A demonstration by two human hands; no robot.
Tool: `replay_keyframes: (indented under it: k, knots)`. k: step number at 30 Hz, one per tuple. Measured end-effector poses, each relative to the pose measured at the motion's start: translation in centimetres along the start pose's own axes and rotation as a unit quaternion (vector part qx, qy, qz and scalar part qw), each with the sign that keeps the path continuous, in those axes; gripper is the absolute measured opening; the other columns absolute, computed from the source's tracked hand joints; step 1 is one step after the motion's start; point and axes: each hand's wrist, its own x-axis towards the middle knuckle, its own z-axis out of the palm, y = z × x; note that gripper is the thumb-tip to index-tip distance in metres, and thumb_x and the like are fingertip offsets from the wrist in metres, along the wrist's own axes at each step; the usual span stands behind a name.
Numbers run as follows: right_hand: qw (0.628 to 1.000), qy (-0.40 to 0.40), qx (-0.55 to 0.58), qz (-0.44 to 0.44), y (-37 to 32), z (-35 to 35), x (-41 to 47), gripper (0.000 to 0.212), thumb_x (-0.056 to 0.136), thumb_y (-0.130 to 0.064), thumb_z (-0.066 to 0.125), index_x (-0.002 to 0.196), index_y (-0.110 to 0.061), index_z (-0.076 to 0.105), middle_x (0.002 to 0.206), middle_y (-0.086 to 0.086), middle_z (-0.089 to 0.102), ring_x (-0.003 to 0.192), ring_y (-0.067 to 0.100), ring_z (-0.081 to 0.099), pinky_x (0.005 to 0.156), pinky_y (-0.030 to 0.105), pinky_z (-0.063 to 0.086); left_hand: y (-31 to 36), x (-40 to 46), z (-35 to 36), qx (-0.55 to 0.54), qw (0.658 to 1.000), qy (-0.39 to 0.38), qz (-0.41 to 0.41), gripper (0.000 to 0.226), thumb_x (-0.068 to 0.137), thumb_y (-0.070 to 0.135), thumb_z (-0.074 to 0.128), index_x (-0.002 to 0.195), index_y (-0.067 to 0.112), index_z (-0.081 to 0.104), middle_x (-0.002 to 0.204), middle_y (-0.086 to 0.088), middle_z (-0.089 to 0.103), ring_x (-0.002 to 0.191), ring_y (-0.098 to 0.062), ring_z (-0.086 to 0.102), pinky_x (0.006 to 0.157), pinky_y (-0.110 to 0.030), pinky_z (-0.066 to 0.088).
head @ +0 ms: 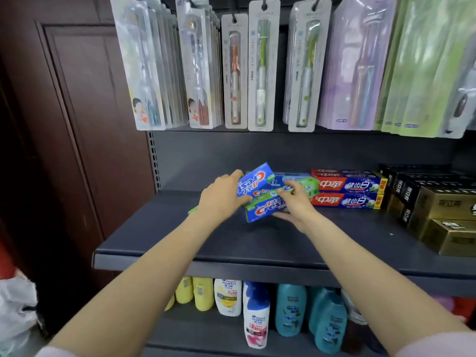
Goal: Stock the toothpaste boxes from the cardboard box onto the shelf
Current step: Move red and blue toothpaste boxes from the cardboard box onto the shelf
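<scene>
Left hand (221, 199) is gripping a tilted blue Crest box (253, 180), right hand (293, 202) grasping a green Crest box (268, 206), seemingly lining both up beside the red toothpaste boxes (347, 193) on the shelf (180, 243).

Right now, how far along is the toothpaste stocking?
Done: light-blue boxes lie at the back of the shelf, beside the red-and-blue boxes. In hand: the left hand holds a tilted blue box; the right hand grips a green box. Left: seating both. The cardboard box is out of view, so I can't tell what remains.
</scene>
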Motion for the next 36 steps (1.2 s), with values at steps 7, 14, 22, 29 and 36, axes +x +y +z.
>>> replay_keyframes:
  k: [7, 14, 22, 29, 36]
  knots:
    - [0.999, 0.045, -0.028, 0.002, 2.3, 1.2, 8.1, 0.06, 0.089, -0.014, 0.063, 0.138, -0.025, 0.031, 0.123, 0.001, 0.051, 0.102, 0.022, 0.06, 0.09, 0.038, 0.05, -1.2, 5.3, 2.2, 0.019, 0.999, -0.032, 0.001, 0.049, 0.085, 0.041, 0.064, 0.122, 0.018, 0.043, 0.115, -0.007, 0.057, 0.098, -0.026, 0.056, 0.071, -0.034, 0.042]
    - [0.742, 0.066, -0.66, -0.098, 2.6, -0.7, 9.1, 0.048, 0.093, -0.033, 0.051, 0.137, -0.021, 0.038, 0.128, 0.013, 0.055, 0.117, 0.034, 0.054, 0.089, 0.039, 0.046, -2.4, 7.8, 4.7, 0.005, 0.999, -0.052, 0.003, 0.05, 0.083, 0.038, 0.066, 0.123, 0.019, 0.044, 0.115, -0.007, 0.058, 0.098, -0.028, 0.057, 0.071, -0.034, 0.042]
    - [0.653, 0.024, -0.721, -0.231, 2.3, -0.4, 10.2, 0.033, 0.093, -0.017, 0.051, 0.127, -0.015, 0.052, 0.122, 0.01, 0.045, 0.118, 0.027, 0.048, 0.086, 0.039, 0.047, -3.1, 9.3, 5.2, -0.007, 0.997, -0.073, 0.022, 0.058, 0.083, 0.04, 0.067, 0.134, 0.027, 0.041, 0.12, -0.007, 0.051, 0.109, -0.027, 0.054, 0.08, -0.038, 0.043]
    - [0.827, 0.024, -0.534, -0.175, 1.5, -0.6, 11.0, 0.053, 0.084, -0.019, 0.068, 0.132, -0.013, 0.046, 0.132, 0.01, 0.047, 0.117, 0.027, 0.051, 0.094, 0.035, 0.044, -3.5, 9.8, 5.2, -0.001, 0.996, -0.078, 0.051, 0.059, 0.083, 0.038, 0.068, 0.135, 0.03, 0.043, 0.121, -0.005, 0.046, 0.111, -0.023, 0.052, 0.079, -0.034, 0.041]
    - [0.941, -0.076, -0.277, -0.179, -0.8, -1.2, 10.4, 0.041, 0.079, -0.016, 0.074, 0.117, -0.017, 0.058, 0.114, 0.011, 0.064, 0.096, 0.02, 0.064, 0.083, 0.036, 0.055, -2.4, 10.9, 5.6, 0.012, 0.992, -0.05, 0.114, 0.067, 0.075, 0.034, 0.074, 0.134, 0.028, 0.042, 0.123, -0.002, 0.051, 0.111, -0.022, 0.054, 0.084, -0.035, 0.044]
